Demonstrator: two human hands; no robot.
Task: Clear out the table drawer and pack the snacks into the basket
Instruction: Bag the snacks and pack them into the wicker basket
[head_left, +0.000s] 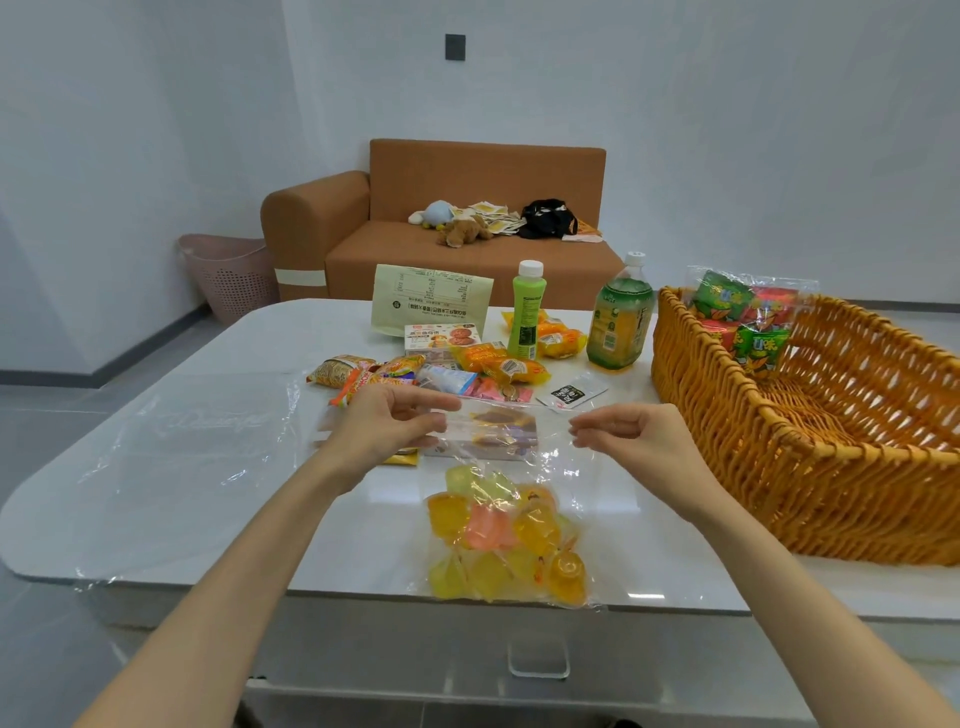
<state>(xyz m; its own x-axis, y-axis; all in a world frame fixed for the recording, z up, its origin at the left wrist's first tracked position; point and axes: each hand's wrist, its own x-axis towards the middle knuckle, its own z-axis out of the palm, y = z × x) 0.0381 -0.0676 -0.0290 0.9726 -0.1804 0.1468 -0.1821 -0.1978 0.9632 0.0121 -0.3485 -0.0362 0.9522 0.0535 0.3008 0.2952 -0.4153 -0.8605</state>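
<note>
Both hands are raised over the middle of the tabletop (363, 540); the left hand (387, 421) and the right hand (631, 439) each pinch a top corner of a clear bag of jelly cups (498, 540), so that its mouth is stretched between them; the filled lower part of the bag lies at the near edge of the tabletop, just reaching it.

At the far left, an empty clear plastic bag (197, 457) is spread flat over the rounded corner, its lower edge overhanging the near edge; the surface around it is otherwise bare. Beyond the left hand, noodle snack packets (343, 370) are heaped near a cookie box (441, 338), with a pale green pouch (431, 299) propped behind; orange packets (498, 364) lie beside them. A flat box (493, 431) is seen through the held plastic. A green bottle (525, 312) and a tea bottle (621, 317) stand upright near the far edge, with a small black sachet (571, 394) in front.

To the right, the wicker basket (727, 441) sits close beside the right hand; a bag of green and red snack packs (743, 322) leans in its far corner, and most of its floor is left open. Under the near edge, a clear drawer handle (537, 660) is visible; whether the drawer is closed cannot be told.
</note>
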